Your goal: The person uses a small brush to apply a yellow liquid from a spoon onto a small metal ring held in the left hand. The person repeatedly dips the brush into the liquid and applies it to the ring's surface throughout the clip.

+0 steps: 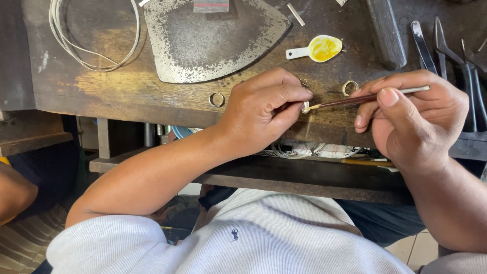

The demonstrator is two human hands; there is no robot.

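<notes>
Over the worn dark wooden counter (pixel 127 91), the left hand (pixel 261 109) pinches a small silvery metal ring (pixel 306 107) in its fingertip grip. Touching that ring, the thin dark-handled brush (pixel 370 97) is grasped by the right hand (pixel 413 119). Beyond both grips lies a white spoon of yellow paste (pixel 317 49).

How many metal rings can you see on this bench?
3: one ring lies left of the left hand, one lies above the right hand, one is pinched in the left fingers. Others may be hidden.
</notes>
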